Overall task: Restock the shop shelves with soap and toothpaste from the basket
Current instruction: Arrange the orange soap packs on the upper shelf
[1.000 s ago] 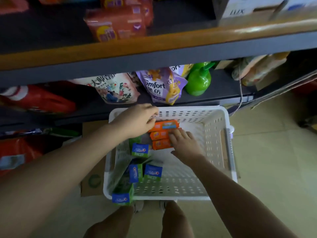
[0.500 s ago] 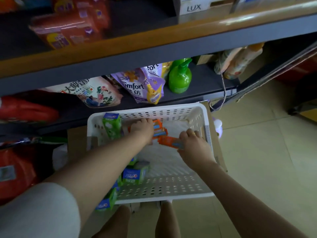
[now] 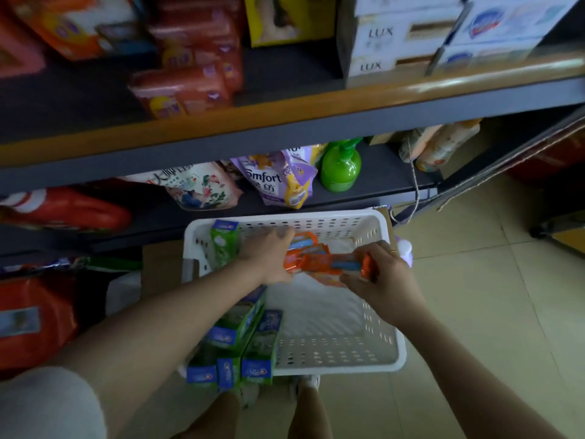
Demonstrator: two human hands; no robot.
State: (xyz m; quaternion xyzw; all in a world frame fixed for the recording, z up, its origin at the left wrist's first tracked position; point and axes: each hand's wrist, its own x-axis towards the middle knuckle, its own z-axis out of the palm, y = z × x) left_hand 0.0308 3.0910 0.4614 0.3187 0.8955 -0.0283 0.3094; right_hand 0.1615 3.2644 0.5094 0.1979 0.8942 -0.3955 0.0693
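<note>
- Lifting now: the right hand (image 3: pixel 384 280) has an orange soap bar (image 3: pixel 335 266) pinched by its end and raised clear of the white basket (image 3: pixel 335 359) floor, where half a second ago it was only reaching for the bar.
- Over on the other side, the left hand (image 3: pixel 269 258) has its fingers curled onto the remaining soap bars (image 3: pixel 302 247) stacked by the far wall; whether it truly grips them or just steadies them cannot be told.
- That suggests the soap is coming out first (likely bound for the upper shelf (image 3: pixel 285 112), where similar orange packs (image 3: pixel 183 87) sit).
- The soap looks slim, glossy-wrapped, orange with a blue label band; the picture is too blurred to read it.
- Toothpaste boxes (image 3: pixel 243 340), green and blue, lie untouched along the basket's left side, with one box (image 3: pixel 224 242) propped upright in the far-left corner.
- Plenty left to shelve, by the look of it.
</note>
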